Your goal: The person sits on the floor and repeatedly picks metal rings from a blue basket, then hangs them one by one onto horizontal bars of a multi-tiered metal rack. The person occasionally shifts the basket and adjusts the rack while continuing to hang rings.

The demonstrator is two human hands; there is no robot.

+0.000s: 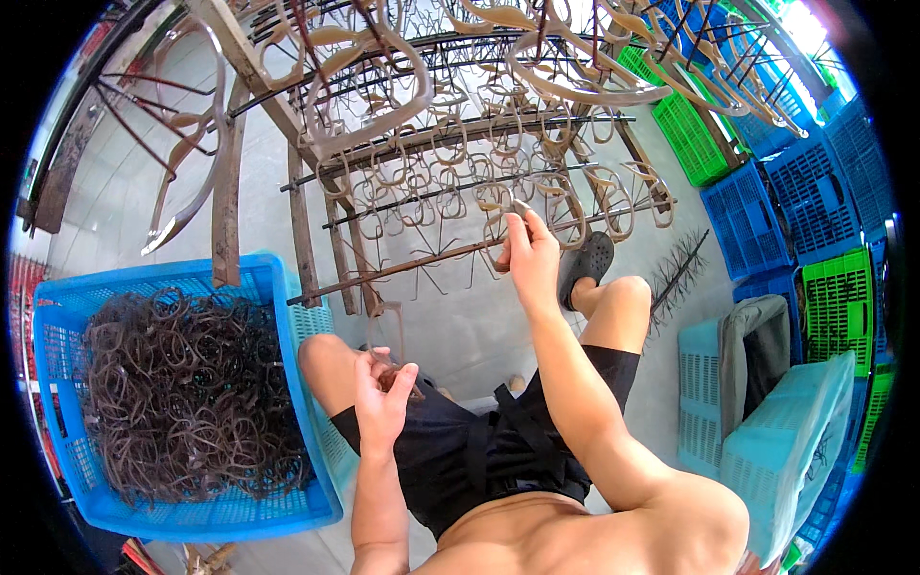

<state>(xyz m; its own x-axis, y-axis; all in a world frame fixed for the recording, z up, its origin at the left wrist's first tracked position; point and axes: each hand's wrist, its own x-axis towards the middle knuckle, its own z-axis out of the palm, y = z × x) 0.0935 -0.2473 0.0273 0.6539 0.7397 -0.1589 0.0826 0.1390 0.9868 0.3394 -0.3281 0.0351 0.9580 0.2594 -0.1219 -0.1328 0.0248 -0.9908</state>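
Observation:
My right hand (533, 261) reaches up to the lower part of a rack, its thumb and fingers pinched on a pale brown loop-shaped piece (496, 205). The piece is beside a dark spiked rod (422, 262); I cannot tell whether it hangs there or is only held. Near my left knee, my left hand (379, 407) is closed round several brown loop-shaped pieces (402, 383), one sticking up above the fingers. Many similar curved, translucent brown loops (541, 134) hang in rows on the rack. Their exact kind is unclear.
At my left stands a blue basket (311, 470) heaped with tangled dark brown loops (192, 402). Wooden rack posts (226, 192) rise ahead. A loose spiked rod (678, 273) lies right of my foot. Blue crates (749, 218), green crates (839, 302) and a turquoise basket (786, 446) stand at right.

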